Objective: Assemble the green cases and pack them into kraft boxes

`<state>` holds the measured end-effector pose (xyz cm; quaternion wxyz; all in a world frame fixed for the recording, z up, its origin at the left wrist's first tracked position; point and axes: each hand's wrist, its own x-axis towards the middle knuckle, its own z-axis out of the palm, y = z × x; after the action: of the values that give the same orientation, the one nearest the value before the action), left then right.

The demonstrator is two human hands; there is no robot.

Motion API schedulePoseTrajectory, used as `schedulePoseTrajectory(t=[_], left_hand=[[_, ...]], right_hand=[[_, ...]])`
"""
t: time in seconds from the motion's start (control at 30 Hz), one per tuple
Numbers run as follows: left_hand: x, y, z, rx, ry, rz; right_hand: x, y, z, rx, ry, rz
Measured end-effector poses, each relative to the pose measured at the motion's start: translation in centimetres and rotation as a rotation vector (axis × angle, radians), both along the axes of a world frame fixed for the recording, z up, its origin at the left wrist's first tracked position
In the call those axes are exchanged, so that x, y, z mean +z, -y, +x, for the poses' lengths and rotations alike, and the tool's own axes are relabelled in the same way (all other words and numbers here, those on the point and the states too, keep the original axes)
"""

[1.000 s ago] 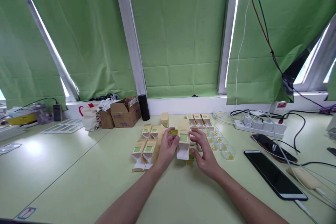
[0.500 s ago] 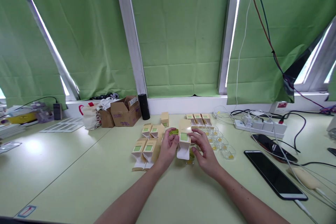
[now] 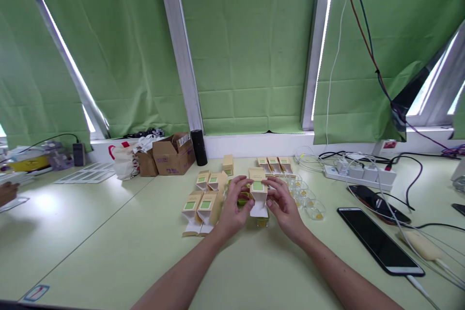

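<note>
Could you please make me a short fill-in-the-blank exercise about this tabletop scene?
1. The left hand and the right hand hold a small tan cardboard box whose label is coloured ____.
2. The upright black cylinder stands just to the ____ of the open brown cardboard carton in this view.
3. Farther back, near the wall, the side-by-side small tan cardboard boxes number ____.

Missing words: green; right; three.

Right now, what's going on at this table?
A person's left hand and right hand hold a small beige cardboard box with a green label, its white flap open. Four similar boxes sit to the left; clear plastic containers with something yellow inside stand right. Another person's hand shows at far left.
</note>
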<state>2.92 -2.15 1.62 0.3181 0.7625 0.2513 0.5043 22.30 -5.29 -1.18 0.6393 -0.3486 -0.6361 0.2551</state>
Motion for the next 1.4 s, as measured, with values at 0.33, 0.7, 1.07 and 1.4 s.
schedulePoseTrajectory(t=[0.33, 0.7, 1.07, 1.4], left_hand=[[-0.10, -0.01, 0.42, 0.052, 0.009, -0.018], [-0.16, 0.04, 0.68, 0.097, 0.007, -0.059], [-0.33, 0.14, 0.78, 0.088, 0.016, -0.076], [-0.68, -0.10, 0.79, 0.077, 0.022, -0.046]], right_hand=[[-0.27, -0.05, 0.04, 0.040, -0.013, -0.036], [-0.40, -0.19, 0.12, 0.107, -0.070, -0.051], [0.15, 0.07, -0.05, 0.129, -0.117, -0.085], [0.25, 0.01, -0.16, 0.074, -0.111, -0.084]])
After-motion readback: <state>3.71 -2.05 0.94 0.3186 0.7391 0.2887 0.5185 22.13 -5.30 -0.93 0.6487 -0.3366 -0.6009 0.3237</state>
